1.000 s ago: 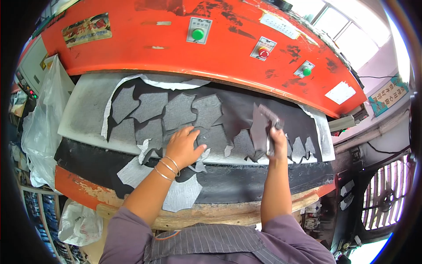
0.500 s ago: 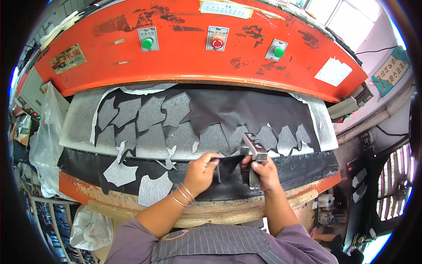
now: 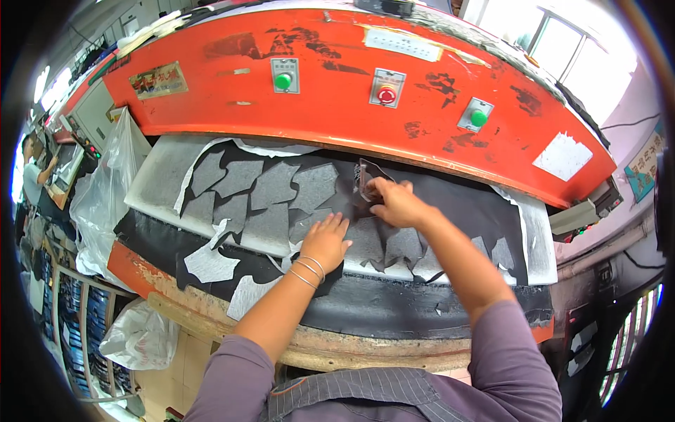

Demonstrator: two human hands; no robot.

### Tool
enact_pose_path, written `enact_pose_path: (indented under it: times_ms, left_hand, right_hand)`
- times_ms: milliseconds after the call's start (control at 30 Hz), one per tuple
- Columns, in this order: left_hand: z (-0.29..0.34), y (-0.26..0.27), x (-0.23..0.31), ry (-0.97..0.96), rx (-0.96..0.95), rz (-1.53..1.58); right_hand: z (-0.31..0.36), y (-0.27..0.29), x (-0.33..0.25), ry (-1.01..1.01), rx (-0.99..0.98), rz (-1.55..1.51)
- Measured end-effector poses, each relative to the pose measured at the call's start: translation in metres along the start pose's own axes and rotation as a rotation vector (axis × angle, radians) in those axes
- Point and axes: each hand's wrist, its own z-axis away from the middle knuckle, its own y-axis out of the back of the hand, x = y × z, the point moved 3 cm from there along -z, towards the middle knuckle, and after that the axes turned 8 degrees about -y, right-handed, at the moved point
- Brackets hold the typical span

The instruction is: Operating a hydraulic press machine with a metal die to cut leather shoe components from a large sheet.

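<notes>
A dark leather sheet (image 3: 450, 190) lies over the pale cutting board, with several shaped cut-outs in it showing grey beneath. On its far middle part stands a metal cutting die (image 3: 370, 176), its thin wall on edge, beside the upper row of cut-outs. My right hand (image 3: 397, 202) reaches over the sheet and grips this die, the fingers bent around its near side. My left hand (image 3: 325, 243) rests flat on the sheet among the cut-outs, fingers stretched, holding nothing. Pale-backed pieces (image 3: 211, 264) lie on the black front strip to the left of my left forearm.
Beyond the board rises the red press beam (image 3: 337, 91), with a red button (image 3: 387, 95) between two green ones. A wooden rail (image 3: 190, 316) runs along the front. Clear plastic sheeting (image 3: 112, 190) hangs at left, above a white bag (image 3: 140, 336). A person (image 3: 42, 165) is far left.
My right hand has carried the die from the front edge to the sheet's far middle. My left hand has let go of a black piece and now lies flat. The view has shifted.
</notes>
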Motion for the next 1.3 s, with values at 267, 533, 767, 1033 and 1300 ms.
enact_pose_path:
  times_ms: [267, 533, 767, 1033, 1300]
  left_hand:
    - [0.028, -0.014, -0.033, -0.032, 0.146, 0.109]
    - [0.034, -0.007, -0.049, 0.008, 0.249, 0.421]
    - [0.004, -0.009, -0.074, 0.135, 0.224, 0.317]
    - [0.018, -0.016, -0.072, 0.076, 0.134, 0.449]
    - [-0.02, -0.025, -0.118, 0.089, 0.319, 0.477]
  right_hand:
    - [-0.05, -0.003, -0.001, 0.68, -0.205, 0.693]
    - [-0.06, -0.022, 0.035, 0.763, -0.026, 0.63]
    - [-0.02, -0.092, 0.034, -0.199, 0.119, -0.009]
    - [-0.025, -0.103, 0.036, -0.109, 0.363, -0.015]
    - [-0.032, -0.102, 0.044, -0.241, 0.367, -0.284]
